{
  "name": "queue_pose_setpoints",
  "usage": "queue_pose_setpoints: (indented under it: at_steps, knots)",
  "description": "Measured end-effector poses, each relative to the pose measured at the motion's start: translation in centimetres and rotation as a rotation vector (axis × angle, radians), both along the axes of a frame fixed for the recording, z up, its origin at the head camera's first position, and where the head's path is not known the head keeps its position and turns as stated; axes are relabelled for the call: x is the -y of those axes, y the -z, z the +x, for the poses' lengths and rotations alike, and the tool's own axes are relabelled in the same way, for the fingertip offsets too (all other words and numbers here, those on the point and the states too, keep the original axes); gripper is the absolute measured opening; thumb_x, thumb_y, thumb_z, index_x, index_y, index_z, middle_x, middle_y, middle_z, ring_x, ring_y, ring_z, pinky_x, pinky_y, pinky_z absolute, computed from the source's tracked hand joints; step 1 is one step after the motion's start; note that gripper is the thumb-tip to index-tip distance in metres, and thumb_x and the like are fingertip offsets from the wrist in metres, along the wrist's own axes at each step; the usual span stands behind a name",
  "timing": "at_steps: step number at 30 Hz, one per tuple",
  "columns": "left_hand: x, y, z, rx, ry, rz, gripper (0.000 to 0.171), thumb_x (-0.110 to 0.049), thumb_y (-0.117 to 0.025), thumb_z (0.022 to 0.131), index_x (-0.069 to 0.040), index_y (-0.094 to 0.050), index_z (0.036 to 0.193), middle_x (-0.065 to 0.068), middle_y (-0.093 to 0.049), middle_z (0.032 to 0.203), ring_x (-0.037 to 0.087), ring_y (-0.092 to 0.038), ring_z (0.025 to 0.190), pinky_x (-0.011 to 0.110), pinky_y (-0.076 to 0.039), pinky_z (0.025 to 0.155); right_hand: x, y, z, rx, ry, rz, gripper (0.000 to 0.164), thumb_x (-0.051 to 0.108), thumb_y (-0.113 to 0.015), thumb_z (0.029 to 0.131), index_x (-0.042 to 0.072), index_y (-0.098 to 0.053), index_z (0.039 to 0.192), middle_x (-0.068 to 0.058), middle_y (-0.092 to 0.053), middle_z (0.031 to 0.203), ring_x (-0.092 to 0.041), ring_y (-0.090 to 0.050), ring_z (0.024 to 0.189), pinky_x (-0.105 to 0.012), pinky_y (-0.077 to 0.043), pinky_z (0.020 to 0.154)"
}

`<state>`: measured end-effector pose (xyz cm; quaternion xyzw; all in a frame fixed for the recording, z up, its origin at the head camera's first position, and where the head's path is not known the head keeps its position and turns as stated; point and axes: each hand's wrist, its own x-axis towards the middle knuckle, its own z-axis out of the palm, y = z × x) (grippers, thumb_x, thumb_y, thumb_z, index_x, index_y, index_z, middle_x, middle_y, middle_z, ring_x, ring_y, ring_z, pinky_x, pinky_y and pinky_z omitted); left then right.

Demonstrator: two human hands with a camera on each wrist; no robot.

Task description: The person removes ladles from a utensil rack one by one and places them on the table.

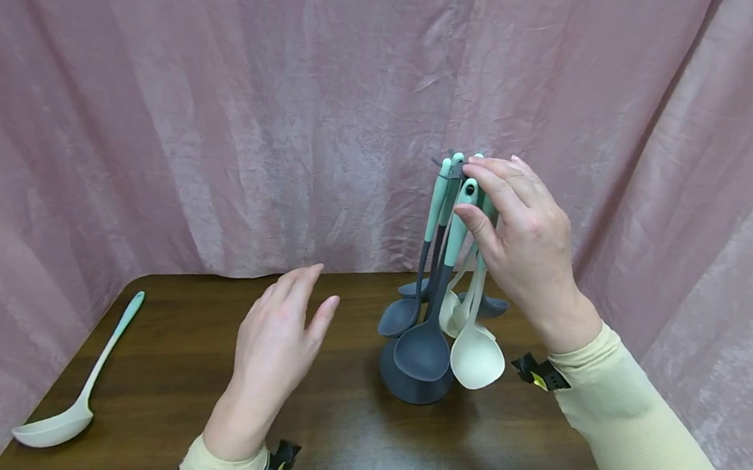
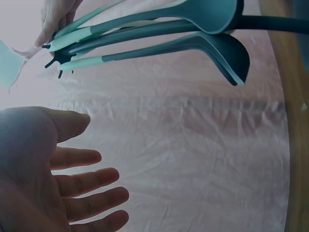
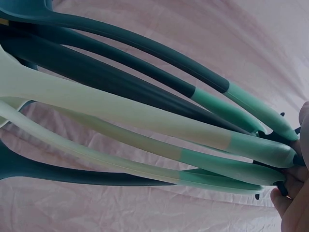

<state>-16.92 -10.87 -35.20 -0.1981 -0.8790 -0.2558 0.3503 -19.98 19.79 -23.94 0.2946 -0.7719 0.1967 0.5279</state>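
My right hand (image 1: pixel 524 229) is at the top of a dark utensil stand (image 1: pixel 411 387), its fingers curled round the hooked top among the handle ends. Hanging from the stand are several utensils with mint-green handles, including a dark grey ladle (image 1: pixel 422 352) and a white ladle (image 1: pixel 478 359) at the front. In the right wrist view the fingertips (image 3: pixel 289 180) show beside the hooks, and the palm is mostly out of frame. To the left of the stand, my left hand (image 1: pixel 277 333) is held above the table, fingers extended and apart, with nothing in it.
Another white ladle (image 1: pixel 57 428) with a mint-green handle lies at the left side of the brown wooden table (image 1: pixel 180 371). Pink curtains (image 1: pixel 259 126) hang behind the table and along its sides. Dark straps are on both wrists, over pale sleeves.
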Motion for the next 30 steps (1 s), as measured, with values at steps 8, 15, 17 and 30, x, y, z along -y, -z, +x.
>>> queue_pose_setpoints:
  at_steps: [8, 15, 17, 30]
  knots:
    - [-1.1, -0.1, -0.1, 0.033, 0.025, 0.032, 0.05, -0.027, -0.083, 0.103, -0.004, -0.068, 0.145, 0.015, -0.071, 0.141, 0.04, -0.071, 0.121, 0.056, -0.058, 0.097, 0.1, 0.0, 0.0, -0.005, -0.001, -0.007, 0.06, 0.052, -0.061, 0.11, -0.001, -0.073, 0.137, -0.016, -0.074, 0.138, -0.034, -0.068, 0.132, -0.045, -0.038, 0.126]
    - [-2.0, -0.1, -0.1, 0.058, 0.044, 0.051, 0.051, -0.029, -0.082, 0.104, -0.005, -0.068, 0.146, 0.013, -0.07, 0.143, 0.038, -0.07, 0.125, 0.055, -0.058, 0.1, 0.2, 0.1, -0.1, -0.011, -0.003, -0.006, 0.06, 0.052, -0.061, 0.111, -0.001, -0.073, 0.137, -0.016, -0.074, 0.138, -0.036, -0.068, 0.131, -0.045, -0.038, 0.126]
    - [-2.3, -0.1, -0.1, 0.06, 0.05, 0.053, 0.051, -0.029, -0.081, 0.104, -0.006, -0.068, 0.147, 0.013, -0.07, 0.143, 0.038, -0.07, 0.124, 0.056, -0.057, 0.1, 0.2, 0.1, -0.1, -0.011, 0.001, -0.005, 0.061, 0.052, -0.061, 0.111, -0.001, -0.073, 0.137, -0.016, -0.074, 0.138, -0.036, -0.068, 0.131, -0.045, -0.038, 0.126]
    - [-4.3, -0.5, -0.4, 0.066, 0.104, 0.079, 0.05, -0.029, -0.08, 0.104, -0.006, -0.068, 0.147, 0.012, -0.07, 0.143, 0.036, -0.07, 0.125, 0.053, -0.058, 0.101, 0.2, 0.1, -0.1, -0.013, -0.007, -0.018, 0.057, 0.049, -0.064, 0.11, -0.001, -0.074, 0.137, -0.016, -0.074, 0.138, -0.033, -0.068, 0.132, -0.046, -0.038, 0.126]
